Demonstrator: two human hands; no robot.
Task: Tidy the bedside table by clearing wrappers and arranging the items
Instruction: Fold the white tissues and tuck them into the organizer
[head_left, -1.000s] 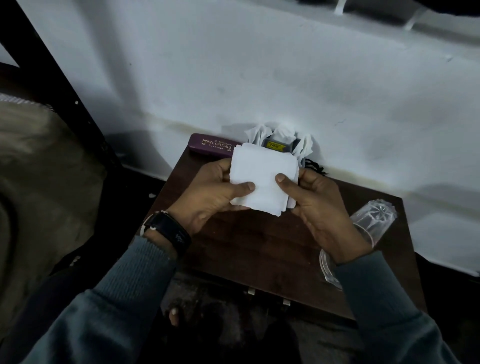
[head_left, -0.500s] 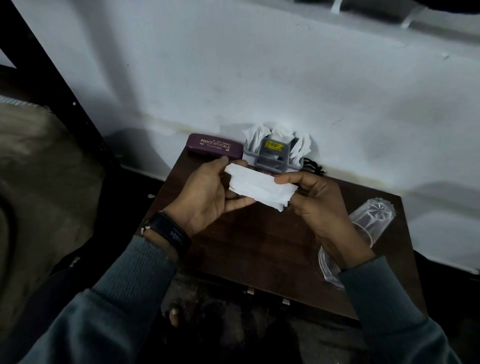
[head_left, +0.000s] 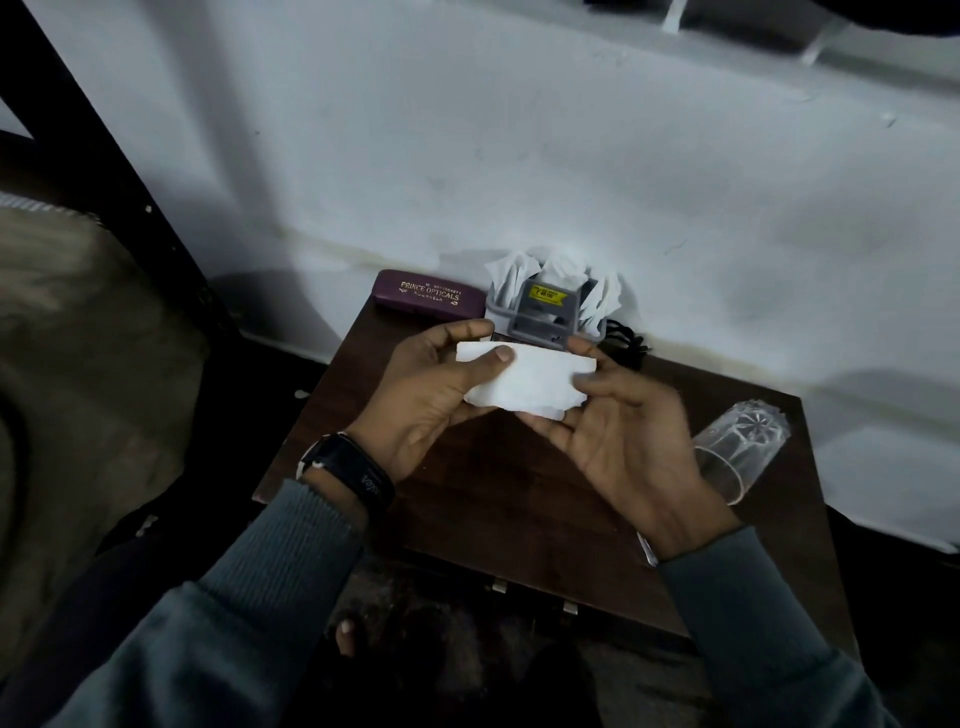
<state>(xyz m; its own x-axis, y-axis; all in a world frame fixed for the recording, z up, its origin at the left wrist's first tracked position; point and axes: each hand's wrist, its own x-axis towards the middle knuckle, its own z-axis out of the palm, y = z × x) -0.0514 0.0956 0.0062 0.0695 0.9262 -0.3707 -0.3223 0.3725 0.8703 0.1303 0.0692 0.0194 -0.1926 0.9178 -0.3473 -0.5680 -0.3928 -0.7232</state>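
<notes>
A white tissue (head_left: 530, 385), folded into a narrow strip, is held above the dark wooden bedside table (head_left: 519, 499). My left hand (head_left: 431, 395) pinches its left end with the thumb on top. Under its right end sits my right hand (head_left: 618, 436), palm up, fingers around the edge. Behind the hands stands a grey holder (head_left: 540, 317) with a yellow label and white tissues sticking out. A maroon spectacle case (head_left: 428, 299) lies against the wall to its left. A clear glass (head_left: 740, 449) lies on its side at the table's right.
The white wall (head_left: 571, 156) runs right behind the table. A black cord (head_left: 626, 340) lies beside the holder. A dark frame post (head_left: 104, 171) slants at the left, with bedding (head_left: 57, 332) below it. A foot (head_left: 345, 631) shows on the floor in front.
The tissue went from a flat square to a folded strip. Both hands have lowered slightly, and the grey holder behind them has come into view.
</notes>
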